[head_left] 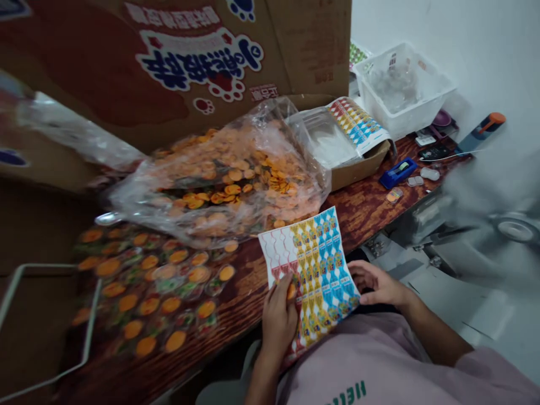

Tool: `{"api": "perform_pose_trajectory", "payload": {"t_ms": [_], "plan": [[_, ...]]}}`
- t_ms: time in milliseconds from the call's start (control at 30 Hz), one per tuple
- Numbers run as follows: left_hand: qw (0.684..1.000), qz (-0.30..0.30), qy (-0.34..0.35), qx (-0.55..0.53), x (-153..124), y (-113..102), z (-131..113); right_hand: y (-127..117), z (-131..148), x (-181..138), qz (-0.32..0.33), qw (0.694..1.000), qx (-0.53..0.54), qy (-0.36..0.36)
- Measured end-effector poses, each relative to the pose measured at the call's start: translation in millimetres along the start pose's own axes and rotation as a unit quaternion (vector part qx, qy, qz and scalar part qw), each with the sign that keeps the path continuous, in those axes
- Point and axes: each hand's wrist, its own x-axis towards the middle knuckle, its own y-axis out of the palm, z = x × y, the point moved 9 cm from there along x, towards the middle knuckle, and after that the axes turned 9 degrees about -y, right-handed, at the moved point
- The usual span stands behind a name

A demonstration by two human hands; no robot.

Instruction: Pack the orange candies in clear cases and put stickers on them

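A sheet of stickers (318,264) in red, yellow and blue columns is tilted up in front of my body, its upper left part stripped to white backing. My left hand (279,315) grips the sheet at its left side, fingers lying over the red column. A small orange round piece (291,290) shows beside those fingertips; whether it is held I cannot tell. At the sheet's lower right edge, my right hand (386,287) has its fingers curled behind and its thumb at the corner. Many small clear packs with orange discs (171,305) lie spread on the table to the left.
A large clear plastic bag (236,174) of orange discs lies behind the sheet. An open carton (363,169) holds more sticker sheets. Farther right are a white basket (405,115), a blue tape dispenser (397,172) and a blurred fan (512,228). A big printed box (295,50) stands behind.
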Motion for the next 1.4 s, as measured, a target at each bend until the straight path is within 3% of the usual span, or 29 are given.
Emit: {"api": "perform_pose_trajectory", "payload": {"t_ms": [67,133,267,400,467,533,600,633,700,800,867,1033,1133,1200,1267,1333,1400], "plan": [[0.999,0.004,-0.034,-0.026,3.8,-0.8,-3.8,10.4,0.5,-5.8,0.013,0.999,-0.023,0.047],[0.997,0.024,-0.055,-0.048,6.9,-0.3,-7.0,5.0,-7.6,-9.9,-0.031,0.995,-0.026,0.09],[0.991,0.05,-0.091,-0.08,11.2,-0.5,-9.3,-47.8,-27.3,-13.1,-0.171,0.975,-0.106,0.096],[0.987,0.015,-0.112,-0.118,13.8,-8.9,-17.2,-84.6,-47.2,-8.4,-0.171,0.942,-0.281,0.073],[0.976,-0.023,-0.138,-0.167,11.4,-19.0,-21.2,-91.2,-39.9,-8.2,-0.195,0.901,-0.387,0.03],[0.954,-0.057,-0.175,-0.237,5.5,-28.6,-24.9,-86.5,-6.0,-13.0,-0.262,0.82,-0.504,-0.073],[0.916,-0.053,-0.214,-0.335,-0.3,-29.3,-30.2,-62.7,37.0,-18.6,-0.295,0.733,-0.581,-0.195],[0.89,-0.032,-0.233,-0.39,-2.1,-25.4,-34.1,-46.3,54.2,-17.1,-0.276,0.713,-0.597,-0.244],[0.832,0.03,-0.258,-0.489,-3.2,-13.8,-45.3,-13.2,77.0,-4.2,-0.19,0.728,-0.59,-0.293],[0.783,0.077,-0.263,-0.558,-0.3,-7.0,-60.6,28.4,85.6,26.7,-0.046,0.8,-0.538,-0.263],[0.784,0.08,-0.246,-0.564,2.4,-9.2,-68.0,48.0,81.7,47.0,0.007,0.832,-0.508,-0.221],[0.827,0.118,-0.195,-0.514,3.0,-2.5,-78.7,72.1,43.5,87.0,0.073,0.898,-0.424,-0.093],[0.879,0.056,-0.172,-0.441,4.1,-3.6,-64.0,67.4,21.9,96.6,0.041,0.942,-0.328,-0.064],[0.927,-0.022,-0.136,-0.348,3.7,-11.9,-52.5,49.0,14.1,96.0,-0.036,0.959,-0.275,-0.066],[0.968,-0.061,-0.081,-0.23,1.5,-14.7,-48.0,22.0,11.6,89.3,-0.115,0.956,-0.261,-0.073],[0.992,-0.057,-0.027,-0.113,-1.0,-7.3,-46.6,-12.5,24.6,77.9,-0.191,0.924,-0.311,-0.113],[0.999,-0.045,0.012,-0.026,-3.3,3.3,-44.6,-47.8,56.8,62.3,-0.254,0.839,-0.437,-0.201]]}}
